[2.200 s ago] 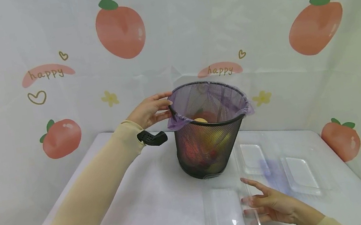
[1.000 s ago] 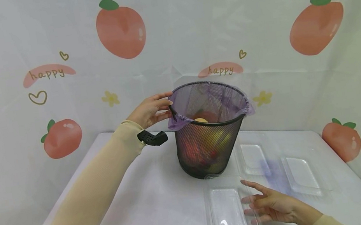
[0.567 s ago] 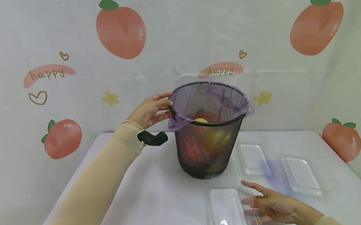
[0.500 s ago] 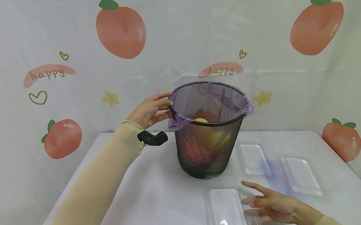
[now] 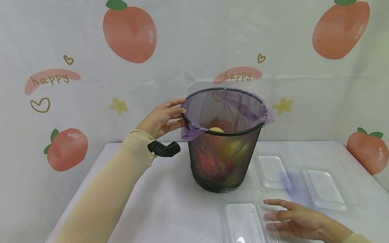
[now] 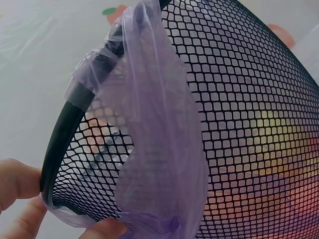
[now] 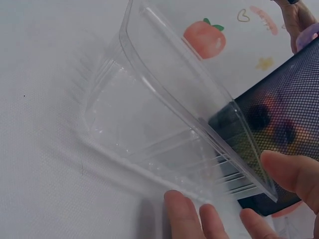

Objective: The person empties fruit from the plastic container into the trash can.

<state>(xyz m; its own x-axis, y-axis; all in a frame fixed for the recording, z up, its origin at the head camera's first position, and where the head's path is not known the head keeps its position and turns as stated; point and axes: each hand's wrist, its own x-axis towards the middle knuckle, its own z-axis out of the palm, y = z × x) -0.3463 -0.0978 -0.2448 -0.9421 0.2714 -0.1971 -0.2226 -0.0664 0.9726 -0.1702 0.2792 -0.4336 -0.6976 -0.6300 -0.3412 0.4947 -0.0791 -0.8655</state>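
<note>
A black mesh wastebasket (image 5: pixel 209 178) with a purple bag liner (image 5: pixel 241 101) stands tilted a little on the table, red, yellow and orange fruit showing through its sides. My left hand (image 5: pixel 163 118) grips its rim at the left; in the left wrist view the fingers (image 6: pixel 17 181) and thumb lie on either side of the rim. Nearer me sits a clear plastic container (image 5: pixel 246 232). Beside its right wall is my right hand (image 5: pixel 302 221), fingers loosely extended and spread. In the right wrist view, thumb (image 7: pixel 289 169) and fingers (image 7: pixel 182 214) are apart, right at the container's edge.
To the right of the wastebasket lie two more clear containers, one farther back (image 5: pixel 274 171) and one near the right side (image 5: pixel 325 190). A purple patch (image 5: pixel 294 184) shows between them. Behind the white table (image 5: pixel 152 238) hangs a fruit-printed cloth (image 5: pixel 183 25).
Since 2.2 seconds ago the near container has shifted slightly right and away from me. In the last half second my right hand has drawn back a little to the right. Left hand and wastebasket look unmoved.
</note>
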